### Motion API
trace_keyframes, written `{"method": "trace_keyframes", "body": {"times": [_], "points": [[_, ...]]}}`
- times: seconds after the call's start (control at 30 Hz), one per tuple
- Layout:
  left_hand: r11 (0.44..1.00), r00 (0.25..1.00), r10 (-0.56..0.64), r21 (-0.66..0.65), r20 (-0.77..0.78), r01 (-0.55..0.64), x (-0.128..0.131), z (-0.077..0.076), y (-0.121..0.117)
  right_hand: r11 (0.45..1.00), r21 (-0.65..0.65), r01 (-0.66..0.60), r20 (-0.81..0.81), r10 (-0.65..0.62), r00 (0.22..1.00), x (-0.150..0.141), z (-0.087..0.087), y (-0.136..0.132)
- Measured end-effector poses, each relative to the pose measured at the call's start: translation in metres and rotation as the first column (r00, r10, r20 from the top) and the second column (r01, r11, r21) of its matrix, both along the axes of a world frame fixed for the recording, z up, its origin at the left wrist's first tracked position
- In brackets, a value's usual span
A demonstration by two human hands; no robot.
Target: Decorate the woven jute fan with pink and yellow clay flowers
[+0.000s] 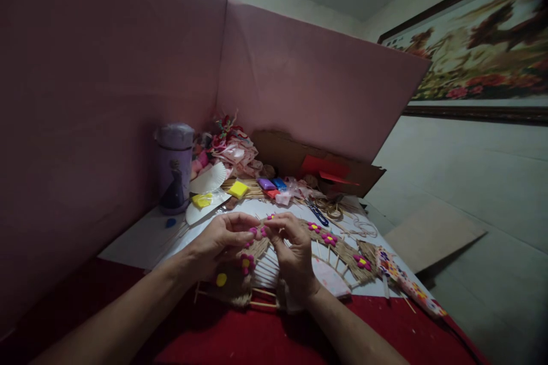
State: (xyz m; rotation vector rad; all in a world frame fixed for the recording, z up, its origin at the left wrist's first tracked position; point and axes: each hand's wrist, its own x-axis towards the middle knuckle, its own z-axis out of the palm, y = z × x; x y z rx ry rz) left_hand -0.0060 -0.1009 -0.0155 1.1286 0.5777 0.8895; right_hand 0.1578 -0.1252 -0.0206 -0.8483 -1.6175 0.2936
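Observation:
My left hand [225, 242] pinches a small magenta piece of clay [253, 232] between thumb and fingertips. Close beside it, my right hand [293, 254] is closed at the fingertips on another bit of magenta clay [264, 232]; whether the two bits join I cannot tell. Below both hands lies a fan-shaped craft of sticks and woven twine [345, 251], partly hidden by them. Magenta clay flowers with yellow centres, such as one flower [329, 239], sit along its twine band. A yellow clay disc [221, 279] rests on the twine at the left, with no petals around it.
Clay packets, one yellow [238, 189] and one purple [266, 183], lie behind. Blue-handled scissors [317, 214] are at the back right. A lilac tumbler [174, 171] stands left, by pink panels [299, 80]. A flowered strip [411, 282] lies right, over the red cloth [205, 342].

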Motion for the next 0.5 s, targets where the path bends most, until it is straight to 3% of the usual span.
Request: {"method": "trace_keyframes", "body": {"times": [0.13, 0.37, 0.5], "points": [[0.998, 0.999, 0.049, 0.026, 0.000, -0.049, 0.0004, -0.0027, 0.0010, 1.000, -0.017, -0.018, 0.028, 0.019, 0.999, -0.0003, -0.0001, -0.0012], [1.000, 1.000, 0.006, 0.014, -0.009, -0.006, 0.0004, 0.0037, -0.0017, 0.999, 0.014, -0.031, 0.061, 0.031, 0.998, -0.0002, -0.0004, -0.0036], [0.998, 0.998, 0.059, 0.017, -0.006, -0.059, 0.0004, 0.0004, -0.0001, 0.999, 0.005, -0.033, 0.054, 0.033, 0.998, 0.0003, -0.0006, -0.0038]]}}
